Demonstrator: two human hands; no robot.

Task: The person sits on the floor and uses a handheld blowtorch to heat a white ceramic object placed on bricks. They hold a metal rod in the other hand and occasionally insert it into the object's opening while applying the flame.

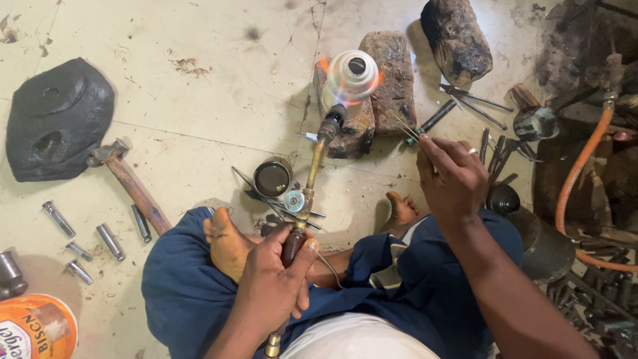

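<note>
A brass torch [311, 183] runs from the lower middle of the view up toward a round metal cap [352, 73], which stands propped against two rough bricks [382, 90] on the pale floor [199, 86]. Orange and bluish flame licks around the cap at the torch's dark tip.

The left hand [276, 282] is closed in a fist around the torch's dark handle, thumb lying along the top, the forearm coming up from the bottom edge. The right hand [452, 176] is raised to the right of the torch, its fingers pinched shut on a thin metal rod [404, 126] that slants up and left toward the bricks; a ring shows on one finger, and the forearm reaches in from the lower right corner.

The person sits cross-legged in blue cloth, bare feet showing on either side of the torch. Just left of the torch stands a small round tin [272, 178] with dark contents. Farther left lie a hammer [129, 183] with a wooden handle, several short metal bolts [109, 240] and a dark lumpy slab [56, 119]. A blackened log [457, 38] lies above the bricks. On the right an orange hose [578, 179] curves through a heap of dark tools and rods. An orange can [33, 329] sits at the bottom left corner.
</note>
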